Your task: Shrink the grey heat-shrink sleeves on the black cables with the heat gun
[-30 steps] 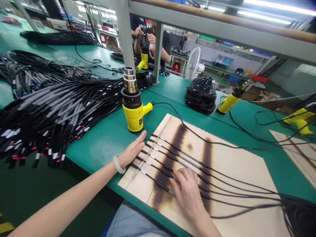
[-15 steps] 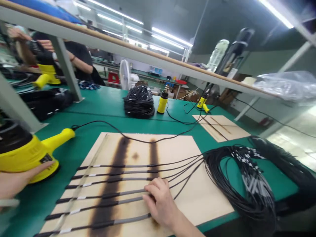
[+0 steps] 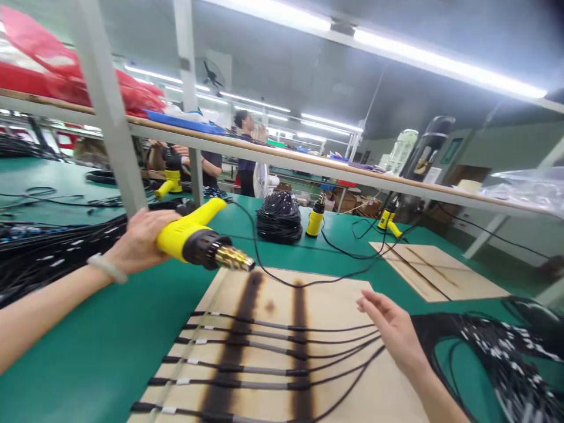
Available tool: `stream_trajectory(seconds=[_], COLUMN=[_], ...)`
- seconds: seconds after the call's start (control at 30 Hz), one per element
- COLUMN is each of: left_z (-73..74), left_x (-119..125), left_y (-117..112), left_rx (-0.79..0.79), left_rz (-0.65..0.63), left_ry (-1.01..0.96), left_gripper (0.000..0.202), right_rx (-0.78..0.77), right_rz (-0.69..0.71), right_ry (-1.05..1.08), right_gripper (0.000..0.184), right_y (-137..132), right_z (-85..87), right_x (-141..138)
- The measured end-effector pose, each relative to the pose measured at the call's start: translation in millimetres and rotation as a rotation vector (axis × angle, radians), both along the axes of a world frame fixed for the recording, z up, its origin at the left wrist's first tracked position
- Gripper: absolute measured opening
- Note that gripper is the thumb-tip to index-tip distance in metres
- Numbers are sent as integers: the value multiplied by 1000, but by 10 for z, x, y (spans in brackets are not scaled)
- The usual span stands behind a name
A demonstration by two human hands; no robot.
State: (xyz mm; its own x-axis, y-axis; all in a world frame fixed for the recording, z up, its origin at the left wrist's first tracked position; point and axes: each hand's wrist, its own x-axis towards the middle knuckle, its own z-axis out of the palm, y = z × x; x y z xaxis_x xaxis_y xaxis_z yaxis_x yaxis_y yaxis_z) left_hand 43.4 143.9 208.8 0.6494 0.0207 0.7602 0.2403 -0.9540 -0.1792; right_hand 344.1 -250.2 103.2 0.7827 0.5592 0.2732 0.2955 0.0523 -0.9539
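My left hand (image 3: pixel 147 236) grips a yellow heat gun (image 3: pixel 189 235) by its body, its metal nozzle (image 3: pixel 235 258) pointing right above the far left part of a pale wooden board (image 3: pixel 339 288). Several black cables (image 3: pixel 339 339) with grey sleeves (image 3: pixel 269 348) and white labels lie side by side across the board. Their left ends pass under a thin strip (image 3: pixel 180 367). Two dark scorched bands run across the wood beneath them. Over the board's right edge, my right hand (image 3: pixel 394 329) is raised near the cables, its fingers loosely extended and nothing visible in them.
A coiled cable bundle (image 3: pixel 489 346) lies at the right, another bundle (image 3: pixel 278 218) at the back. Two more heat guns (image 3: pixel 314 220) stand behind, near a second board (image 3: pixel 440 270). Shelf posts (image 3: pixel 110 117) rise at left; a co-worker's arm (image 3: pixel 211 164) shows beyond. The gun's cord (image 3: pixel 282 281) crosses the board.
My left hand has lifted the heat gun off the table and brought it toward the board. My right hand has left the grey sleeves and moved right. The view has shifted left and upward.
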Motion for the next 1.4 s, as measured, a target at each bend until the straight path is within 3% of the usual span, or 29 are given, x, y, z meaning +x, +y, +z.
stream_trajectory(seconds=[0.1,0.23,0.33,0.4,0.47,0.53,0.57,0.63,0.67,0.73,0.8,0.87,0.97,1.2,1.4], left_z=[277,683,883,942,901,695,514,-2,-316,-964,-1512,-1863,-2050,-2066,-2049], left_x=[-5,393,663,727,674,519,416,189,80,-105,-225,-281,-289,-291,-296], left_y=[-70,-528,-937,-1110,-1161,-1100,-1038,-892,-824,-735,-726,-774,-853,-868,-907], left_rx=[142,218,236,219,125,-38,-159,-479,-711,-964,-1137,-1216,-1267,-1284,-1277], left_rz=[-43,-165,-268,-293,-195,-52,13,79,137,263,339,342,297,175,168], left_ry=[168,474,602,597,429,156,30,-73,-54,18,77,117,165,295,333], left_gripper=[36,37,39,42,44,52,64,87,92,92,91,93,92,78,73], right_rx=[-12,-114,6,131,223,297,334,420,463,517,532,528,518,494,439], right_rz=[216,560,800,782,702,623,577,455,386,272,188,137,111,152,180], right_ry=[48,134,228,273,309,323,310,245,195,89,5,-41,-75,-140,-104], right_gripper=[52,64,56,45,41,43,45,50,51,54,56,57,59,58,63], right_y=[364,1024,1421,1547,1562,1515,1485,1437,1425,1423,1447,1488,1566,1720,1741], right_z=[479,1014,1169,1170,1120,1036,979,838,755,575,407,280,186,76,-34], right_x=[-129,-660,-1085,-1255,-1292,-1217,-1154,-1018,-958,-873,-839,-843,-878,-877,-873])
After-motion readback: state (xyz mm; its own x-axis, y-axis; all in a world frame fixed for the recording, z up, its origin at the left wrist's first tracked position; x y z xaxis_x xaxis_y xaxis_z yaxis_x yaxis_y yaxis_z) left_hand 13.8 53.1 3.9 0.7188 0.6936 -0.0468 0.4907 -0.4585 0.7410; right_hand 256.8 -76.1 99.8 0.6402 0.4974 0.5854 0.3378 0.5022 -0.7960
